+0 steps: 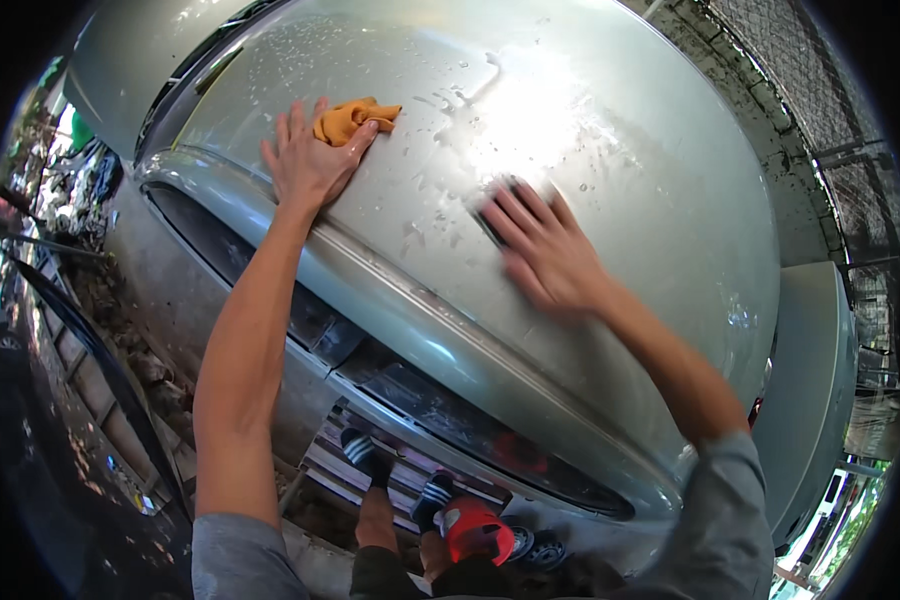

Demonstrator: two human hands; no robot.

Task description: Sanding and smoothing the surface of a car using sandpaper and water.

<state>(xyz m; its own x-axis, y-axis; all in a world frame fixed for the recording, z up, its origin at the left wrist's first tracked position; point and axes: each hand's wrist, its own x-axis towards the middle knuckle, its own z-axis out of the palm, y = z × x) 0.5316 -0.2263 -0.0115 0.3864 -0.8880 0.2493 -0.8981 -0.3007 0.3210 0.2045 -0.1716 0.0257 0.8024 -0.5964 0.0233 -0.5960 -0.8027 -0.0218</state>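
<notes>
A silver car's wet roof (610, 180) fills the middle, dotted with drops and streaks of water. At the roof's left part, my left hand (312, 165) rests on the metal with a crumpled orange cloth (350, 122) caught between thumb and fingers. My right hand (550, 250) lies flat near the roof's middle, its fingers slightly smeared by motion. Beneath its fingertips shows the edge of a dark, thin pad (487, 222); the rest of it is hidden, so its exact kind is unclear.
Side windows (400, 385) run below the roof's near edge. My feet, in dark striped slides, stand on a slatted wooden platform (320, 462) beside a red bucket (475, 530). A dark vehicle (40, 450) is at left. A wall (760, 130) and mesh fence (810, 70) border the far right.
</notes>
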